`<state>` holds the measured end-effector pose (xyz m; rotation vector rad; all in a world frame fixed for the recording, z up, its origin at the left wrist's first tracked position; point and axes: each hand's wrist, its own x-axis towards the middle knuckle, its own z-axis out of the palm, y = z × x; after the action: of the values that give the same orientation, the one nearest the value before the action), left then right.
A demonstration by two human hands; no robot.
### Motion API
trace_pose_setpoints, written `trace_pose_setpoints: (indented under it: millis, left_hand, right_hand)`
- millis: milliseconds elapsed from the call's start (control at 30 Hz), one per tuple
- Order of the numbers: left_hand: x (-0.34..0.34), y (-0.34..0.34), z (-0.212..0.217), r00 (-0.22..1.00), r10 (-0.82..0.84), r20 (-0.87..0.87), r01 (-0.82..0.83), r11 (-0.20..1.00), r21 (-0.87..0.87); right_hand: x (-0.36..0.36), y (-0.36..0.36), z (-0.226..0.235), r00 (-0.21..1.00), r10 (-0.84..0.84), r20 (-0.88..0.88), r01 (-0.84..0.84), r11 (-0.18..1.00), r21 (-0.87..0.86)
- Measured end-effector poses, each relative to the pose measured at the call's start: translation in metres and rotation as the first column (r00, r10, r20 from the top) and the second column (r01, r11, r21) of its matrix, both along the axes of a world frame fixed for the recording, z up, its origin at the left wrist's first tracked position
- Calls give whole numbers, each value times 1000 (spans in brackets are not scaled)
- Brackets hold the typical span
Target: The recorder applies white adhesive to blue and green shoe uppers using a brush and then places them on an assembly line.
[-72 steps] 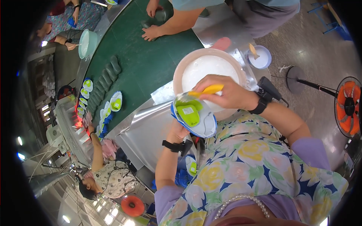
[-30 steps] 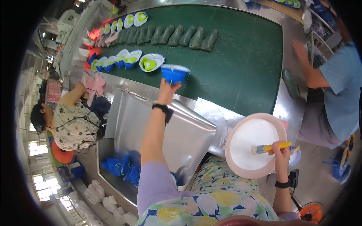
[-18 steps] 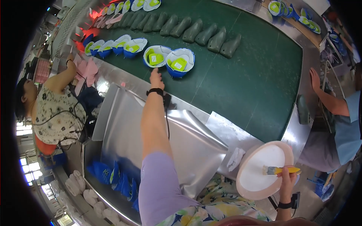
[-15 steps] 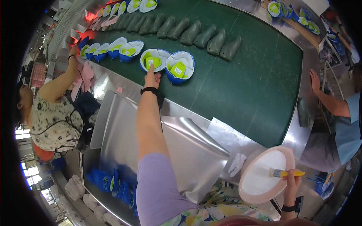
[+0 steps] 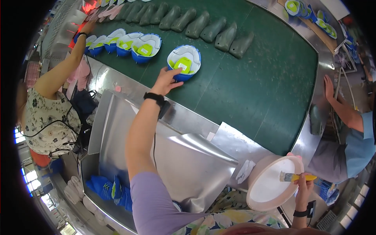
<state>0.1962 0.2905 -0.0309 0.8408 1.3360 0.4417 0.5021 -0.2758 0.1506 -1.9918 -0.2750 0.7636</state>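
A blue shoe upper (image 5: 189, 75) with white lining and a bright green piece inside stands on the green work surface (image 5: 235, 94). My left hand (image 5: 166, 81) grips its near left side, thumb and fingers closed on the edge. To its left, apart from it, another such upper (image 5: 152, 41) ends a row of several more. Over at the lower right, my right hand (image 5: 303, 188) is closed around the yellow handle of a flat paintbrush (image 5: 289, 177). The bristles are over a pale pink tub (image 5: 253, 194) of white liquid.
Several dark green shoe lasts (image 5: 226, 37) line the far side. A co-worker's hand (image 5: 87, 28) reaches over the far left; another person's hand (image 5: 329, 87) rests on the right metal edge. A curved metal sheet (image 5: 184, 156) and a bin of blue pieces (image 5: 102, 187) lie nearer me.
My left hand has moved right, from one upper to the last upper. The first upper now stands farther left, with a gap between the two. My right hand stays over the tub.
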Motion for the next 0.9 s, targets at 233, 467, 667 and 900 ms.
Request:
trace_pose_setpoints:
  millis: [233,467,667,900]
  left_hand:
    - [-7,45,5,822,537,-188,-484,833,267]
    - [-168,-114,144,840,511,-184,-136,527,839]
    - [-411,-371,174,124,631,-766,-237,768,594]
    - [-431,-530,76,479,842,-247,-873,486,-37]
  right_hand:
    - [-5,4,7,999,39,15,-39,999,0]
    - [17,-7,-6,992,128,-18,-124,981,148]
    - [29,-17,-11,957,252,-144,-214,947,239]
    - [19,-48,9,947,312,-70,-279,914,293]
